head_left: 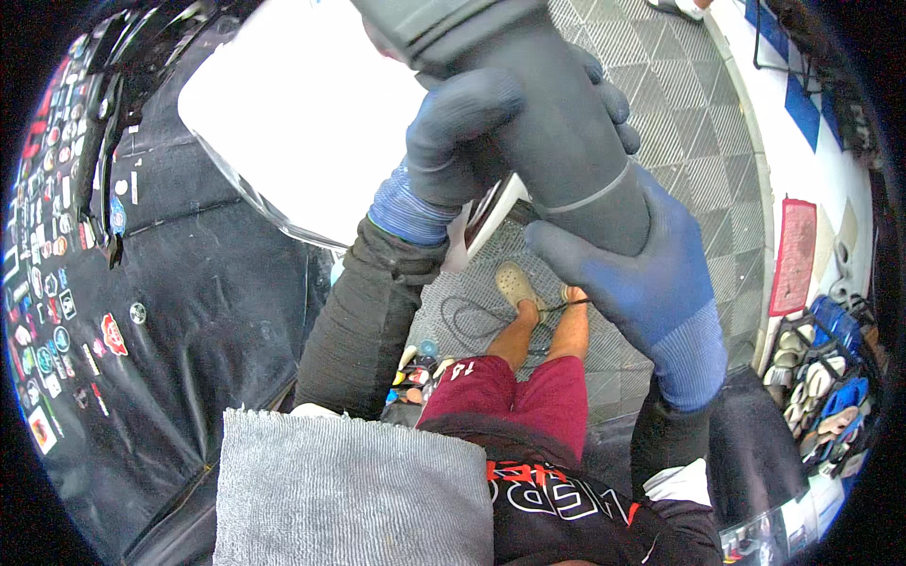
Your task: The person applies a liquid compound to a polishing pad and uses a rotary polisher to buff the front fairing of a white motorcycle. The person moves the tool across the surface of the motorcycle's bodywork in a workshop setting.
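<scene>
A thick dark grey power tool (566, 123) with a rounded cylindrical body fills the top middle, tilted from upper left to lower right. It looks like a polisher, but its working end runs out of view. My left hand (453, 132), in a blue and dark grey work glove, wraps around it near the upper part. Around the rear end closes my right hand (651, 259), gloved alike, its thumb along the near side. Some of its fingers are hidden behind the body. Close to my left wrist shows a small white and black piece (495, 215), partly covered.
A large, glaring white surface (293, 123) lies left of the tool. Black sheeting covered with stickers (226, 311) spans the left. A dark cord (462, 316) loops on the grey tiled floor (698, 189) by my feet. Pads and bottles (821, 377) crowd the right; a grey towel (349, 491) hangs over my left shoulder.
</scene>
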Demonstrator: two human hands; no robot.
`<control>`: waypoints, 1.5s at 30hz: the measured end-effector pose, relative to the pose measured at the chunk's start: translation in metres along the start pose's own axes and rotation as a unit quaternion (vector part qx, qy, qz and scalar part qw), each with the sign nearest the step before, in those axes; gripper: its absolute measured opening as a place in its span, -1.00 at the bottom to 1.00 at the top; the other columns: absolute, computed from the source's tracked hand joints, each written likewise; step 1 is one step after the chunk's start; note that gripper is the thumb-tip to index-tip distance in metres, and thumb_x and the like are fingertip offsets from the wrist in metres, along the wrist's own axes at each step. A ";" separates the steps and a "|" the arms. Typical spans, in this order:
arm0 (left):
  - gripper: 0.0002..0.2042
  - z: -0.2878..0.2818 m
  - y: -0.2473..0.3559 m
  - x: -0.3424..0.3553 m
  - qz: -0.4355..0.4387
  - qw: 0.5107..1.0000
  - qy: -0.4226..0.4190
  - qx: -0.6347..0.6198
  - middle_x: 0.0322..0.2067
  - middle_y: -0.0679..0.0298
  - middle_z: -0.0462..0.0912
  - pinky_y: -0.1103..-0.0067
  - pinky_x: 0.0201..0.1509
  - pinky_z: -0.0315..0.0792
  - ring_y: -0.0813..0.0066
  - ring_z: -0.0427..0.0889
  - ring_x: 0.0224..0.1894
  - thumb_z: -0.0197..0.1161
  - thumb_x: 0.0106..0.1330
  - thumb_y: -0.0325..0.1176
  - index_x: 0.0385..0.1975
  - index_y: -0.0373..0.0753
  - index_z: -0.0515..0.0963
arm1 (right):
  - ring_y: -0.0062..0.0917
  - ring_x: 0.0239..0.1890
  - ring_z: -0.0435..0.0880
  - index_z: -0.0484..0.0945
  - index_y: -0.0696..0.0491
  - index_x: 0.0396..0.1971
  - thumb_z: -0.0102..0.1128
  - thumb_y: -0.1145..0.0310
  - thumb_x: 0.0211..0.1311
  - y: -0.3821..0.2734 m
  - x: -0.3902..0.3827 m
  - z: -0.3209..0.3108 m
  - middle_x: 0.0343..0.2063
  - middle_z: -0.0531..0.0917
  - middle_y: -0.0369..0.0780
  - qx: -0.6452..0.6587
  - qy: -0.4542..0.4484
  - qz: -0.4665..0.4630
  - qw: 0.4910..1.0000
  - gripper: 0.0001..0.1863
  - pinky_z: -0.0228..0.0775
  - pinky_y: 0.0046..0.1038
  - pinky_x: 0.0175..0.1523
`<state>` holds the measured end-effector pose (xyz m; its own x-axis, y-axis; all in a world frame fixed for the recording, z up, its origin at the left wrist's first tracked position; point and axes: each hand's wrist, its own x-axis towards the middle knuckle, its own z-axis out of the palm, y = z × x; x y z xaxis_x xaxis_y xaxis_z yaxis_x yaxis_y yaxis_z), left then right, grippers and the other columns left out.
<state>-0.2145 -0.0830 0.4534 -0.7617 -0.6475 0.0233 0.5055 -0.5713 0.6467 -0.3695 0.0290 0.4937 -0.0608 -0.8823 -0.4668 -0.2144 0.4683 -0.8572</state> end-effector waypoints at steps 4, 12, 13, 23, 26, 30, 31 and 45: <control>-0.33 -0.017 -0.024 -0.035 -0.068 0.992 0.096 0.046 0.13 0.05 0.56 0.34 0.34 0.41 0.24 0.54 0.21 0.42 0.21 -0.20 0.28 -0.33 0.34 | -0.44 -0.07 0.74 0.54 0.14 0.05 0.59 0.03 -0.07 0.043 -0.013 0.020 -0.12 0.74 -0.13 0.096 -0.049 0.002 0.994 -0.28 0.56 -0.37 0.06; -0.23 0.017 0.010 -0.108 -0.197 0.916 0.155 0.314 0.22 0.09 0.48 0.33 0.37 0.35 0.29 0.46 0.27 0.55 0.11 -0.22 0.32 -0.30 0.33 | -0.54 0.01 0.66 0.53 0.15 0.09 0.48 0.37 0.04 0.089 -0.060 0.081 -0.03 0.69 -0.23 0.185 -0.144 0.022 0.972 -0.43 0.47 -0.41 0.15; -0.23 0.013 0.019 -0.100 -0.208 0.902 0.154 0.345 0.23 0.09 0.48 0.33 0.37 0.35 0.29 0.46 0.27 0.55 0.11 -0.22 0.32 -0.30 0.33 | -0.53 0.00 0.67 0.53 0.15 0.09 0.47 0.36 0.04 0.080 -0.049 0.080 -0.04 0.69 -0.23 0.200 -0.148 0.022 0.968 -0.43 0.48 -0.41 0.14; -0.22 0.019 0.025 -0.050 -0.067 0.966 0.200 0.152 0.10 0.08 0.56 0.31 0.24 0.46 0.25 0.56 0.16 0.54 0.13 -0.26 0.33 -0.31 0.27 | -0.47 0.03 0.69 0.48 0.20 0.13 0.59 0.20 -0.09 0.018 0.023 0.017 -0.01 0.70 -0.14 0.150 -0.182 -0.043 0.971 -0.24 0.49 -0.40 0.17; -0.18 0.011 -0.007 -0.052 0.032 0.982 0.140 0.121 0.12 0.05 0.53 0.26 0.26 0.45 0.17 0.55 0.18 0.54 0.14 -0.23 0.35 -0.30 0.22 | -0.37 0.08 0.70 0.40 0.20 0.22 0.64 0.11 -0.13 0.027 0.018 -0.002 0.01 0.69 -0.08 0.079 -0.193 -0.046 0.977 -0.09 0.49 -0.40 0.20; -0.17 0.024 0.032 -0.003 -0.007 0.976 0.214 0.043 0.07 0.00 0.54 0.24 0.21 0.49 0.14 0.58 0.12 0.57 0.11 -0.17 0.31 -0.33 0.23 | -0.36 0.08 0.70 0.35 0.18 0.28 0.64 0.06 -0.16 0.002 0.062 -0.028 0.03 0.68 -0.05 0.039 -0.235 -0.002 0.971 -0.01 0.53 -0.36 0.17; -0.14 0.028 0.037 0.007 -0.013 0.968 0.243 0.059 0.04 -0.01 0.57 0.25 0.20 0.50 0.13 0.60 0.10 0.58 0.02 -0.07 0.26 -0.34 0.28 | -0.36 0.07 0.70 0.34 0.17 0.29 0.64 0.05 -0.17 -0.013 0.071 -0.030 0.03 0.68 -0.04 0.062 -0.235 0.013 0.970 0.01 0.54 -0.35 0.16; -0.18 0.019 0.061 -0.040 0.082 0.958 0.241 0.131 0.14 -0.01 0.52 0.31 0.26 0.44 0.18 0.55 0.17 0.58 0.12 -0.17 0.32 -0.29 0.26 | -0.18 0.03 0.70 0.31 0.18 0.29 0.60 -0.08 -0.12 -0.047 0.052 0.001 0.05 0.61 0.06 -0.032 -0.216 -0.067 0.973 0.03 0.57 -0.25 0.08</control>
<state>-0.1607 -0.0829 0.5063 -0.3732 -0.9113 -0.1740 0.4351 -0.3376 0.8347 -0.3619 -0.0390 0.5092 0.3853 -0.8258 -0.4118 -0.2528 0.3347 -0.9078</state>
